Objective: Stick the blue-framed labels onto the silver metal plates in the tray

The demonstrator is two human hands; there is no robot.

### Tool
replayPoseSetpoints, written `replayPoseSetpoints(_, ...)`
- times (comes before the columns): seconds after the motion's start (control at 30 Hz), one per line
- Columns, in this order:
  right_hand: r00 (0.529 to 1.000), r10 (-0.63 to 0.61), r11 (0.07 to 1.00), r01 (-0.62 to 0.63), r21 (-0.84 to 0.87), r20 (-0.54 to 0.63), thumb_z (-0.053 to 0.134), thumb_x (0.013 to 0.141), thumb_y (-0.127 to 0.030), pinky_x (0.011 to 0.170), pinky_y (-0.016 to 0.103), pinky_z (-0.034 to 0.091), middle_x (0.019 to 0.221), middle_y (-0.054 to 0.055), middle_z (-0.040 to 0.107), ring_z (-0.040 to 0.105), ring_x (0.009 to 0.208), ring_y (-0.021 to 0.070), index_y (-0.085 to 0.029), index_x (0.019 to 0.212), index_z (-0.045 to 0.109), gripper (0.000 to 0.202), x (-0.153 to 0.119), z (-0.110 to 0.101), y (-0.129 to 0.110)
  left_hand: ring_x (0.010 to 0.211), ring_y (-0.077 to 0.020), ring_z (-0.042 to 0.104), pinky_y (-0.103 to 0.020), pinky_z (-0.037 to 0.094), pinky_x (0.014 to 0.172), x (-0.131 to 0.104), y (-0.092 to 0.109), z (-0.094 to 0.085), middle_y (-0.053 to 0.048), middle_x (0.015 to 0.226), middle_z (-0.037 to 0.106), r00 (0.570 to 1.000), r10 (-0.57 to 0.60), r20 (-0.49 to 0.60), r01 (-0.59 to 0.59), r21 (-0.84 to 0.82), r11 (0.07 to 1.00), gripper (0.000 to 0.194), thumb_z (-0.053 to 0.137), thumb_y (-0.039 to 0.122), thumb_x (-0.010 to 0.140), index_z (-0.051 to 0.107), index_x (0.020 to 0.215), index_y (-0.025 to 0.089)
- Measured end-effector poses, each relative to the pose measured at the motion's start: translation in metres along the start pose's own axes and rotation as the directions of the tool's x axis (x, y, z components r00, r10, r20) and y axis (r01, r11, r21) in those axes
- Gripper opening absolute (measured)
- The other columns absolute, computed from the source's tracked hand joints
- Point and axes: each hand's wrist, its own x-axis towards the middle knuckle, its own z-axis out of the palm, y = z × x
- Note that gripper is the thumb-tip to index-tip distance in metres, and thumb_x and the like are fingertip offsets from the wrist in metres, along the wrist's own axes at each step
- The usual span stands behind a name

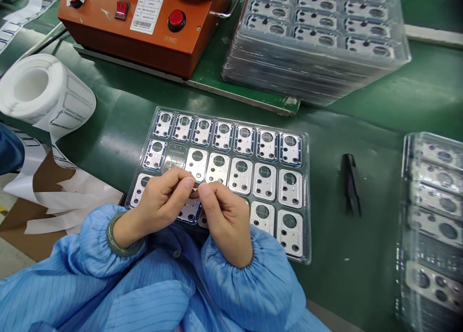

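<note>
Both of my hands meet over a clear plastic tray (306,201) of small silver metal plates. My left hand (166,194) is closed, thumb against bent index finger. My right hand (226,209) pinches the same way, its thumb tip close to the left one. Between and below them shows a blue-edged metal plate (190,212), its upper end hidden by the fingertips. In the tray's second row, one pocket (175,157) holds no plate. Plates in the back row (244,140) have blue edges; a nearer plate (265,181) shows none.
Black tweezers (350,185) lie to the right, before another tray of plates (434,197). Stacked filled trays (314,57) stand behind, beside an orange machine (133,28) with red controls. At left are a label roll (77,98), peeled backing strips (87,189) and cardboard (21,235).
</note>
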Motion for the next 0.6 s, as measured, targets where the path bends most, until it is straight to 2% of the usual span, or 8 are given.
replayPoseSetpoints(0.23,0.999,-0.049,0.999,0.049,-0.023,0.025,0.046,0.091,-0.029,0.047,0.021,0.035,0.053,-0.003,0.048,0.042,0.048,0.0077,-0.017,0.062,0.055,0.033,0.0013,-0.0005,-0.0002,0.052,-0.0069,0.048,-0.018,0.04,0.049,-0.0003,-0.0005,0.0007,0.002,0.062,0.055,0.999,-0.023,0.046,0.024,-0.017,1.0,0.022,0.043,0.024,0.093,0.056,0.078,0.016)
replayPoseSetpoints(0.33,0.999,-0.026,1.0,0.027,-0.011,0.029,0.047,0.091,-0.032,0.047,0.021,0.035,0.054,-0.003,0.047,0.042,0.049,0.008,-0.017,0.062,0.052,0.033,0.0016,0.0001,-0.0003,0.054,-0.0081,0.051,-0.02,0.042,0.05,-0.0004,0.0,0.0,0.001,0.065,0.058,1.0,-0.024,0.01,0.024,-0.014,1.0,0.021,0.043,0.025,0.094,0.057,0.081,0.017)
replayPoseSetpoints(0.47,0.995,-0.01,1.0,0.011,-0.003,0.102,0.049,0.089,-0.037,0.044,0.021,0.03,0.051,-0.005,0.037,0.035,0.048,0.0073,-0.018,0.058,0.042,0.036,0.0017,0.0011,0.0016,0.059,-0.0091,0.054,-0.021,0.044,0.054,-0.0008,-0.0007,0.0005,-0.001,0.071,0.062,0.997,-0.044,-0.067,0.043,-0.019,0.999,0.021,0.042,0.027,0.094,0.058,0.085,0.017)
replayPoseSetpoints(0.6,0.992,-0.027,0.999,0.031,-0.026,0.127,0.047,0.09,-0.033,0.044,0.021,0.028,0.052,-0.005,0.037,0.033,0.048,0.007,-0.018,0.058,0.04,0.036,0.0017,0.001,0.004,0.056,-0.0091,0.051,-0.021,0.043,0.052,-0.0001,-0.0019,-0.0015,0.0,0.067,0.059,0.997,-0.063,-0.05,0.06,-0.054,0.997,0.021,0.043,0.029,0.094,0.058,0.084,0.018)
